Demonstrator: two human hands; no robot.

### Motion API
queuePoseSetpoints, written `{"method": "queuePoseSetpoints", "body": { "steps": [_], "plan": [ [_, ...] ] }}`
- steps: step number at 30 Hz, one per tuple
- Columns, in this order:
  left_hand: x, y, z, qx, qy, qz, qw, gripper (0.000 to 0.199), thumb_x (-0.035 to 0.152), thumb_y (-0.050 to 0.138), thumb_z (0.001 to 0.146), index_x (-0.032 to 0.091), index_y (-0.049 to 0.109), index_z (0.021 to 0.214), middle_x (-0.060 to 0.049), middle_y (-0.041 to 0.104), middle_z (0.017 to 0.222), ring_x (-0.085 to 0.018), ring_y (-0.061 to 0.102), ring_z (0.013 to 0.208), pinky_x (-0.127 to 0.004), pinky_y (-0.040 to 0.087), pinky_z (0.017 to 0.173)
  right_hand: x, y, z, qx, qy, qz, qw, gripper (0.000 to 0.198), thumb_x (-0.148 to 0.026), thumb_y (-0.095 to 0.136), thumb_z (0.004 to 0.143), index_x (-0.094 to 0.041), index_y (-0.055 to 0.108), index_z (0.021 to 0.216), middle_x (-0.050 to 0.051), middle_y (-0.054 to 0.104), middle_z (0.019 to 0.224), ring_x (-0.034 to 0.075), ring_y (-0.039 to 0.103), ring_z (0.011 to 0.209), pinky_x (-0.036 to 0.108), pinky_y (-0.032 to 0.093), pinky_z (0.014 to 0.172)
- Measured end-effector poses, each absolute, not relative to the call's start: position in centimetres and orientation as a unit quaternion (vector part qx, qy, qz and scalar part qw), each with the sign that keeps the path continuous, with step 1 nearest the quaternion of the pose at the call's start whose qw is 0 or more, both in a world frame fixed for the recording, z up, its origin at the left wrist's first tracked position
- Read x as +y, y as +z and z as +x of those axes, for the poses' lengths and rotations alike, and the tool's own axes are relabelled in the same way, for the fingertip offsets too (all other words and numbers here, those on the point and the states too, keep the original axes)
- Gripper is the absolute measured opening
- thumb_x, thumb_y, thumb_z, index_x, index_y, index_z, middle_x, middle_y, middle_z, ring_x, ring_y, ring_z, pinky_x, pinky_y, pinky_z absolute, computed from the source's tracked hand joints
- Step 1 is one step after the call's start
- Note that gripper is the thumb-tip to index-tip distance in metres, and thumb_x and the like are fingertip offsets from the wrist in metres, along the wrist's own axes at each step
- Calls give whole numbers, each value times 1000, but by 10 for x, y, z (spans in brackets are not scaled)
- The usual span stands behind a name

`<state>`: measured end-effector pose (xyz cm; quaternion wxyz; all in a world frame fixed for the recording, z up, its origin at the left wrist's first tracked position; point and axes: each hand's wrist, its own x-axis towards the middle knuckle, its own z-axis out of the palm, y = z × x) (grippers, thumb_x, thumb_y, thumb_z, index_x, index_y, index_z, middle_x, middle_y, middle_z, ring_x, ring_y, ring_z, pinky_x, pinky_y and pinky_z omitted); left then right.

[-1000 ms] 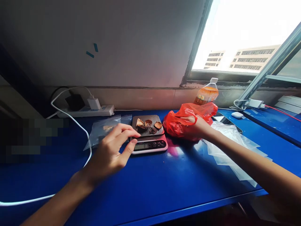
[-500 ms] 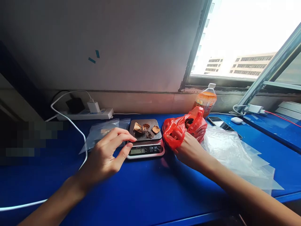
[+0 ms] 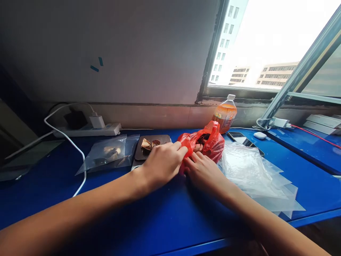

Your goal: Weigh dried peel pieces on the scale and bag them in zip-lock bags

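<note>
My left hand reaches across the kitchen scale, its fingers closed on the left rim of a red plastic bag. At the bag's near side, my right hand has its fingers bent and closed on the red plastic; its fingertips are partly hidden. Brown dried pieces show inside the bag's mouth. More dried, curled pieces lie on the scale's dark plate. My left hand and forearm cover the scale's display and some of its plate.
Left of the scale lies a clear bag with dried pieces inside. Empty clear zip bags are stacked at the right. Behind stand an orange drink bottle and a phone. A white cable runs from a power strip.
My left hand has moved right, from beside the scale's display to the red bag's rim, and closed on it. My right hand has come out of the bag's mouth to its near edge.
</note>
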<state>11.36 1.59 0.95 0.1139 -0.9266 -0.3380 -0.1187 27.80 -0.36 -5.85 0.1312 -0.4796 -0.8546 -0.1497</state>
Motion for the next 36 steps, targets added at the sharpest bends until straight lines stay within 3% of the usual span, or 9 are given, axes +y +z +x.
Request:
{"method": "queuePoseSetpoints", "body": {
  "steps": [3, 8, 10, 13, 17, 21, 26, 30, 36],
  "plan": [
    [23, 11, 102, -374, -183, -909, 20, 13, 17, 50, 86, 18, 60, 78, -1, 61, 71, -16, 58, 63, -26, 42, 57, -4, -54, 283, -847, -118, -493, 160, 29, -18, 49, 89, -16, 52, 117, 13, 65, 107, 23, 62, 92, 34, 48, 80],
    [18, 23, 74, -395, -229, -884, -104, 14, 28, 53, 84, 19, 65, 82, 1, 64, 75, -13, 56, 61, -24, 38, 54, 9, -36, 302, -747, -45, -603, 275, 33, -31, 45, 94, -10, 46, 119, 11, 68, 90, 23, 64, 79, 31, 45, 65],
    [16, 26, 67, -403, -240, -875, -115, 17, 31, 53, 84, 19, 65, 81, 0, 65, 76, -14, 57, 63, -24, 40, 55, 17, -27, 308, -747, -74, -604, 267, 17, -26, 45, 93, -13, 55, 100, 11, 68, 87, 22, 62, 80, 31, 44, 67],
    [15, 29, 65, -381, -249, -880, -133, 17, 30, 53, 84, 19, 66, 85, -1, 67, 85, -14, 59, 69, -24, 43, 59, 26, -18, 305, -808, -115, -542, 201, 16, -22, 51, 91, -15, 60, 79, 10, 67, 89, 21, 60, 85, 32, 43, 74],
    [16, 29, 71, -322, -256, -900, -144, 14, 22, 52, 85, 21, 66, 89, -1, 66, 95, -14, 60, 76, -23, 46, 65, 28, -19, 291, -862, -131, -477, 112, 17, -30, 56, 90, -19, 68, 92, 8, 68, 98, 23, 60, 93, 35, 42, 78],
    [18, 28, 79, -302, -277, -901, -146, 16, 18, 50, 86, 21, 64, 92, -1, 67, 97, -14, 61, 79, -24, 47, 70, 27, -23, 293, -827, -167, -534, 52, 22, -34, 56, 89, -20, 72, 94, 12, 69, 100, 31, 58, 99, 38, 41, 71],
    [23, 27, 88, -305, -297, -884, -193, 16, 21, 52, 88, 20, 63, 100, 0, 68, 88, -12, 59, 68, -23, 46, 61, 25, -17, 306, -813, -174, -550, 79, 16, -26, 57, 87, -19, 71, 87, 11, 71, 96, 29, 58, 98, 35, 40, 70],
    [26, 25, 94, -281, -326, -880, -201, 14, 24, 51, 92, 19, 62, 98, 1, 65, 83, -11, 57, 67, -21, 44, 60, 27, -15, 314, -814, -130, -554, 114, 17, -23, 57, 84, -18, 65, 70, 6, 69, 74, 20, 60, 73, 30, 38, 62],
    [26, 25, 93, -264, -326, -883, -209, 12, 24, 51, 92, 19, 61, 95, 2, 65, 82, -9, 55, 65, -19, 43, 58, 56, -19, 327, -804, -116, -554, 183, 19, -16, 51, 88, -14, 66, 76, 5, 66, 74, 13, 57, 63, 26, 44, 59]
  ]
}}
